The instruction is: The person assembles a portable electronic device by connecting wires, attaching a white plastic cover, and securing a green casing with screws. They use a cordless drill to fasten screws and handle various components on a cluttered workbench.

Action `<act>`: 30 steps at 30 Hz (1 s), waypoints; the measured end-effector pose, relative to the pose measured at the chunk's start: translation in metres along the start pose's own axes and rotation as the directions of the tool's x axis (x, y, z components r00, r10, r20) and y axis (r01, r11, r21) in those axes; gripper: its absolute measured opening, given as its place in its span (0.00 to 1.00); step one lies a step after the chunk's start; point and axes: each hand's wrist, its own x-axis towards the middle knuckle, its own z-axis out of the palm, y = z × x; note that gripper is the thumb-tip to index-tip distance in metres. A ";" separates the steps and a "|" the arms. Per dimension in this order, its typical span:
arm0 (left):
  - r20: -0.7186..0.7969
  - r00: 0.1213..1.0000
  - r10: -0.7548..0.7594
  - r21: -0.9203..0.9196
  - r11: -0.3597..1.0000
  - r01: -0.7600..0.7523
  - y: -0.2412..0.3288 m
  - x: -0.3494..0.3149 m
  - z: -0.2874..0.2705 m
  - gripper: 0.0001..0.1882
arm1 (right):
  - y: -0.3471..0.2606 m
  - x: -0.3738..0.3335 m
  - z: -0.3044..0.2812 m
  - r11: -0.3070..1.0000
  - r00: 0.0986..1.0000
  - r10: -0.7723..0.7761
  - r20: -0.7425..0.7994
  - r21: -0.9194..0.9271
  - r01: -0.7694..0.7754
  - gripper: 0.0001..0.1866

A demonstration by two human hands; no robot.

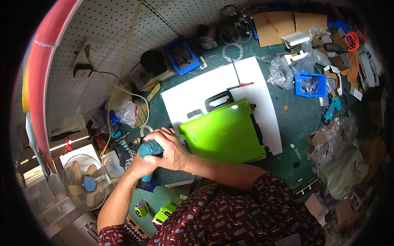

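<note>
A teal power drill [150, 149] is held in both hands beside the left end of a lime-green metal case [221, 133]. My left hand [141, 167] is closed around its grip. Over the front of the drill lies my right hand [170, 148], its fingers curled down and pressed on the body; it hides the drill's tip and what that touches. The case rests on a white foam sheet [269, 123]. It has a black carry handle [219, 101], a grey ribbed round cap [195, 114] and black fittings along its right side.
Behind the foam stands a blue bin of screws [180, 57]. A red-handled tool [242, 85] lies on the foam. Rightward are another blue bin [310, 85], plastic bags [281, 73] and a second teal drill [332, 108]. A fan [88, 183] stands at lower left; a hose [110, 110] hangs nearby.
</note>
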 end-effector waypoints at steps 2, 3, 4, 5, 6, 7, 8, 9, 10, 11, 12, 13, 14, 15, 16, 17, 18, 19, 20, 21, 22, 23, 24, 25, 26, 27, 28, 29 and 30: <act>0.009 1.000 0.009 0.048 0.999 -0.009 -0.004 0.000 0.003 0.19 | -0.002 -0.002 -0.004 1.000 1.000 0.000 0.022 -0.010 0.000 0.29; 0.036 0.998 -0.045 0.048 0.998 0.043 -0.004 0.001 0.003 0.19 | -0.004 -0.003 -0.005 1.000 0.999 -0.006 0.043 -0.012 0.006 0.29; 0.005 1.000 -0.004 0.035 0.999 0.004 -0.007 0.001 0.005 0.19 | -0.004 -0.001 -0.003 0.999 1.000 -0.029 0.003 0.018 0.029 0.27; -0.028 0.999 0.034 0.023 0.999 -0.033 -0.009 0.000 0.008 0.21 | -0.004 -0.003 -0.005 0.999 0.999 -0.037 0.009 -0.027 0.037 0.27; 0.000 0.999 -0.047 0.131 0.990 0.047 0.007 0.005 0.005 0.22 | -0.002 0.000 -0.009 0.999 0.999 -0.037 0.014 -0.015 0.038 0.27; 0.003 0.995 -0.095 0.151 0.984 0.093 0.006 0.007 0.005 0.24 | -0.004 0.000 -0.011 0.999 0.999 -0.033 0.030 0.001 0.033 0.28; -0.004 0.989 -0.148 0.231 0.962 0.145 0.016 0.011 0.003 0.24 | -0.004 0.002 -0.013 1.000 0.999 0.003 0.049 0.025 -0.004 0.27; -0.015 0.978 -0.207 0.305 0.931 0.201 0.025 0.011 0.002 0.25 | -0.003 0.003 -0.013 0.998 0.997 0.041 0.071 0.048 -0.044 0.27; -0.059 0.976 -0.211 0.308 0.926 0.218 0.025 0.011 0.004 0.25 | 0.002 0.003 -0.012 0.998 0.995 0.046 0.092 0.037 -0.050 0.27; -0.104 0.968 -0.230 0.306 0.919 0.251 0.020 0.006 0.008 0.25 | 0.005 0.005 -0.008 0.991 0.982 0.113 0.154 0.055 -0.123 0.26; -0.089 0.992 -0.084 0.077 0.993 0.091 0.021 0.004 0.013 0.22 | 0.006 0.010 -0.010 0.975 0.970 0.164 0.180 0.117 -0.187 0.26; -0.012 0.997 -0.076 -0.130 0.989 0.074 0.018 0.009 0.018 0.18 | 0.005 0.013 -0.013 0.950 0.954 0.223 0.201 0.174 -0.258 0.26; -0.006 1.000 -0.030 -0.162 0.986 0.029 0.014 0.010 0.016 0.15 | 0.011 0.013 -0.015 0.968 0.965 0.155 0.213 0.162 -0.191 0.28; 0.003 1.000 0.016 -0.205 0.979 -0.015 0.013 0.011 0.016 0.12 | 0.012 0.010 -0.020 0.967 0.950 0.178 0.257 0.132 -0.217 0.30; 0.003 0.999 -0.044 -0.148 0.988 0.044 0.020 0.004 0.015 0.13 | 0.012 0.009 -0.026 0.985 0.962 0.135 0.237 0.076 -0.157 0.30; -0.040 0.999 -0.004 -0.233 0.972 -0.005 -0.002 0.012 0.024 0.16 | 0.012 0.010 -0.032 0.995 0.972 0.086 0.219 0.023 -0.093 0.31; -0.060 0.998 0.006 -0.267 0.963 -0.022 -0.014 0.006 0.033 0.18 | 0.014 0.003 -0.045 0.987 0.966 0.153 0.210 0.015 -0.160 0.29; -0.076 0.997 0.027 -0.295 0.954 -0.048 -0.023 0.002 0.040 0.20 | 0.017 -0.001 -0.064 0.975 0.957 0.218 0.190 -0.001 -0.222 0.28; -0.141 0.989 0.051 -0.407 0.907 -0.105 -0.032 -0.013 0.053 0.21 | 0.015 -0.009 -0.086 0.961 0.956 0.270 0.118 -0.101 -0.259 0.26; -0.250 0.957 0.148 -0.400 0.884 -0.241 -0.035 -0.031 0.060 0.23 | 0.011 -0.022 -0.116 0.931 0.952 0.306 0.020 -0.212 -0.296 0.24; -0.420 0.902 0.105 -0.390 0.876 -0.284 -0.063 -0.043 0.091 0.24 | 0.004 -0.038 -0.137 0.914 0.947 0.316 -0.058 -0.248 -0.320 0.23; -0.575 0.816 0.063 -0.370 0.869 -0.328 -0.093 -0.047 0.126 0.24 | 0.000 -0.054 -0.161 0.895 0.939 0.314 -0.140 -0.287 -0.342 0.21; -0.562 0.825 -0.052 -0.426 0.874 -0.235 -0.107 -0.056 0.143 0.28 | 0.005 -0.075 -0.193 0.866 0.925 0.307 -0.224 -0.338 -0.369 0.20; -0.546 0.819 -0.175 -0.486 0.863 -0.139 -0.121 -0.066 0.163 0.32 | -0.003 -0.094 -0.213 0.816 0.915 0.269 -0.300 -0.434 -0.382 0.18; -0.756 0.635 -0.156 -0.273 0.958 -0.091 -0.146 -0.060 0.205 0.33 | 0.013 -0.123 -0.252 0.765 0.919 0.214 -0.331 -0.528 -0.368 0.17; -0.912 0.407 -0.052 -0.047 0.999 0.022 -0.167 -0.046 0.226 0.34 | 0.013 -0.145 -0.275 0.797 0.929 0.178 -0.324 -0.507 -0.329 0.18; -0.751 0.620 -0.227 -0.209 0.973 0.102 -0.165 -0.038 0.205 0.32 | 0.017 -0.171 -0.297 0.759 0.893 0.178 -0.413 -0.520 -0.392 0.18; -0.508 0.773 -0.381 -0.340 0.913 0.227 -0.161 -0.035 0.190 0.31 | 0.012 -0.190 -0.309 0.693 0.873 0.233 -0.429 -0.557 -0.458 0.19; -0.560 0.731 -0.391 -0.348 0.911 0.220 -0.180 -0.027 0.205 0.28 | 0.015 -0.208 -0.319 0.687 0.870 0.276 -0.409 -0.549 -0.476 0.18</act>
